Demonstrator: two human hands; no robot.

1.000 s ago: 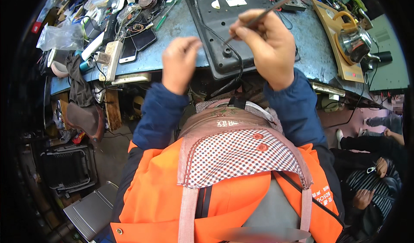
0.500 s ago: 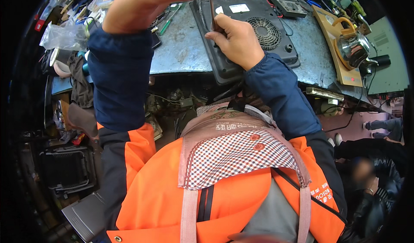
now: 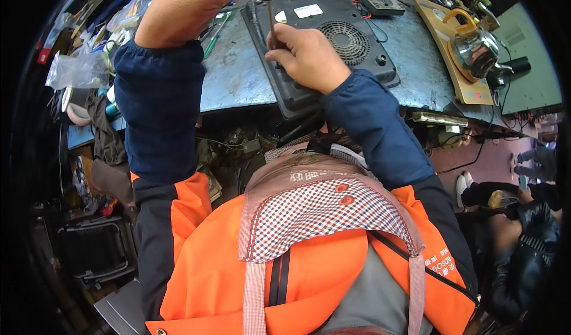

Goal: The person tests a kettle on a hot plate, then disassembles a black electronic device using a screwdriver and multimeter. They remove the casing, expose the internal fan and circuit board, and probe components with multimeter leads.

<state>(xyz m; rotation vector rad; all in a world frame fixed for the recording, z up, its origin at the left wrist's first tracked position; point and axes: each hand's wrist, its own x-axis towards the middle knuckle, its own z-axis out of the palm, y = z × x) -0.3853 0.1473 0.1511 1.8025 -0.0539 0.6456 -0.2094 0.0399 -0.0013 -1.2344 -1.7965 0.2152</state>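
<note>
A black appliance (image 3: pixel 342 11) with a round fan grille (image 3: pixel 344 40) lies underside up on the blue workbench; it resembles an induction cooker. At the top edge, my left hand (image 3: pixel 190 8) grips the dark handle of a screwdriver (image 3: pixel 271 19), its fingers partly cut off by the picture's edge. The shaft points down toward the appliance's left part. Low on that shaft, my right hand (image 3: pixel 312 58) pinches it between thumb and forefinger, resting over the casing. The screwdriver's tip is hidden behind the right fingers.
A multimeter (image 3: pixel 383 3) with leads sits beyond the appliance. To the right, a kettle (image 3: pixel 476 52) stands on a tan board (image 3: pixel 437 31). Green-handled tool (image 3: pixel 210 46) and clear plastic bag (image 3: pixel 77 70) lie left. Another person (image 3: pixel 526 240) sits at lower right.
The whole view has shifted, so bench, appliance and hands appear farther left. More of the screwdriver's handle shows under my left hand. Both hands keep their hold. The person at right has changed posture.
</note>
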